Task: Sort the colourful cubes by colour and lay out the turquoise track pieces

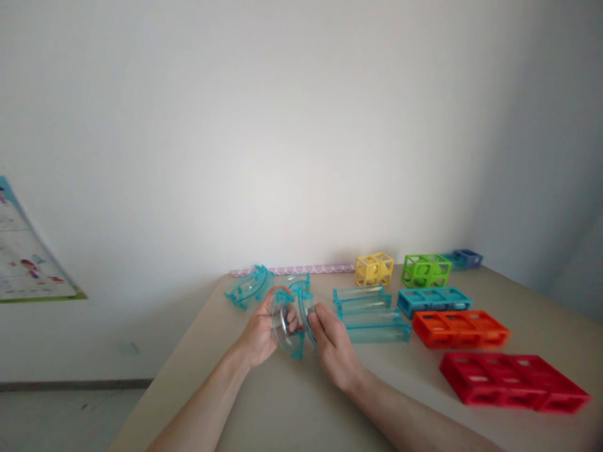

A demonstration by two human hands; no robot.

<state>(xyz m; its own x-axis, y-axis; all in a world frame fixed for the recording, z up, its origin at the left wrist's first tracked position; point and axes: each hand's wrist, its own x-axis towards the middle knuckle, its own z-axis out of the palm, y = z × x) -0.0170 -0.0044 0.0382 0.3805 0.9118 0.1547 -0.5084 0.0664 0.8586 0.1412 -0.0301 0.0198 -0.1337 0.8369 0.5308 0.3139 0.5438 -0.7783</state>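
My left hand (260, 331) grips a clear curved track piece with teal ends (284, 333), held upright just above the table. My right hand (333, 342) grips a second curved clear piece (305, 309) right beside the first one; the two pieces touch or nearly touch between my hands. More curved clear-teal pieces (248, 285) lie on the table behind my left hand. Straight clear tubes with teal ends (372, 312) lie just to the right of my right hand.
On the beige table (292, 402) to the right sit block frames: yellow (374, 269), green (426, 270), blue (433, 300), orange (459, 328), red (511, 380), and a dark blue one (466, 258) at the back. A poster (23, 251) hangs on the left wall.
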